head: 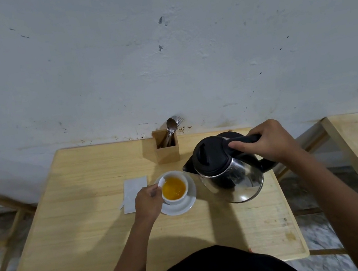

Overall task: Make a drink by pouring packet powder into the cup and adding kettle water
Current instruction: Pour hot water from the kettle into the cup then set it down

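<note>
Your torso: dark clothing at the bottom edge, nearest the lens, both forearms reaching out from it.
Left hand: your fingers are pinched on the handle side of the cup, steadying it.
Right hand: your fingers are wrapped shut around the black handle of the kettle.
Cup: right at your left fingertips, holding orange liquid, seated on a white saucer.
Kettle: hangs from your right fingers, spout beside the cup's far rim; no stream is visible.
Packet: flat on the table just outside your left knuckles, apparently emptied.
Risk: tilt the kettle too fast and water could overshoot the small cup, flood the saucer or scald your left fingers, which sit close to the rim.
Holder: a wooden box of spoons beyond both hands.
Table: pale wood, raised lip.
Room: scuffed white wall behind, marbled floor below, a second wooden table on your right.
</note>
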### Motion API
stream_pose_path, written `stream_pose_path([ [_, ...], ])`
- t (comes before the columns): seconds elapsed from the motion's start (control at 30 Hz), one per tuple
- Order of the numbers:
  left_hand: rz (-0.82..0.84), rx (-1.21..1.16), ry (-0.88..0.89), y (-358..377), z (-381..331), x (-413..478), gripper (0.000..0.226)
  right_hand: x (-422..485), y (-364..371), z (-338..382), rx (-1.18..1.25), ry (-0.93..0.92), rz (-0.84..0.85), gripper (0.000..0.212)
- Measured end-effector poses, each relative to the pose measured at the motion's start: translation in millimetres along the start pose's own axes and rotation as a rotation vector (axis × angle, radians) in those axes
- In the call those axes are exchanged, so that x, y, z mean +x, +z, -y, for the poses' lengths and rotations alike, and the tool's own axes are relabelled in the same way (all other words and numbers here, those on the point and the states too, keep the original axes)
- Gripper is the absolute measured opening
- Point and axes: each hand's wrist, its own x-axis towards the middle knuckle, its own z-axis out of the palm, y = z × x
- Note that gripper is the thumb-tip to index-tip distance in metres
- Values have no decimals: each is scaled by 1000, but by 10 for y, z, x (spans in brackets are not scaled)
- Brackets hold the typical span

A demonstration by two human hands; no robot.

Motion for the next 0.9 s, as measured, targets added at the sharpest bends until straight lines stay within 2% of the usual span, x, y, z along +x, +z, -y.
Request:
stream_pose_path([
  [0.23, -87, -35, -49, 81, -23, -43, 31, -51, -46, -310, 189, -21, -199, 57],
  [0.47, -191, -39, -86, 182, -149, -128, 27, 147, -229, -579, 274, -12, -325, 77],
  [0.63, -237, -16, -130, 227, -216, -125, 27, 381, -283, -766, 329, -14, -350, 92],
  [0.83, -266, 74, -159, 245, -265, -107, 27, 660, -259, -930, 374, -4, -344, 81],
  [0.9, -252, 70, -181, 248, -277, -99, 27, 735, -233, -990, 394, 11, -334, 83],
])
